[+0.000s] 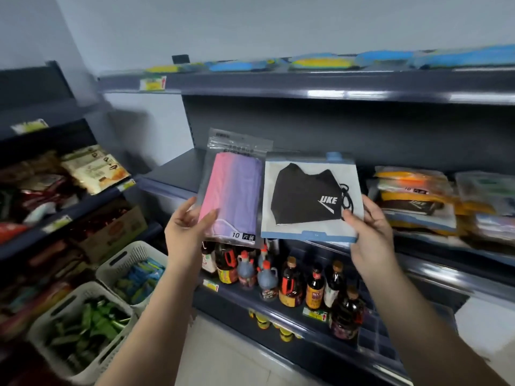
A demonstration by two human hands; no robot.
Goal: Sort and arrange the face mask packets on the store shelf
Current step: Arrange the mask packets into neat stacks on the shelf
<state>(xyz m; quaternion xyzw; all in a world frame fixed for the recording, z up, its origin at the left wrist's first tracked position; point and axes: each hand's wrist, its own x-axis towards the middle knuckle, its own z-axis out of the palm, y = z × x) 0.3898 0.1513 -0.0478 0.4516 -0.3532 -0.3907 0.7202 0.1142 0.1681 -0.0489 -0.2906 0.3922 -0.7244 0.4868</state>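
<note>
Where shelf [306,87] meets wall [250,23]; packets [412,201]

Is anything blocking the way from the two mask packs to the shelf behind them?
Nothing visible. The pink-purple pack in the left hand and the black-mask pack in the right hand sit in front of a bare stretch of shelf. The mask pile lies off to the right.

Only one view is supplied: the camera on my head. It faces forward and slightly down at the middle shelf [178,174] of the store rack, at close range. My forearms enter from the bottom edge, with my left hand [186,221] and right hand [370,221] raised in front of that shelf. Above the shelf, the wide lens bends the top shelf [306,83].
</note>
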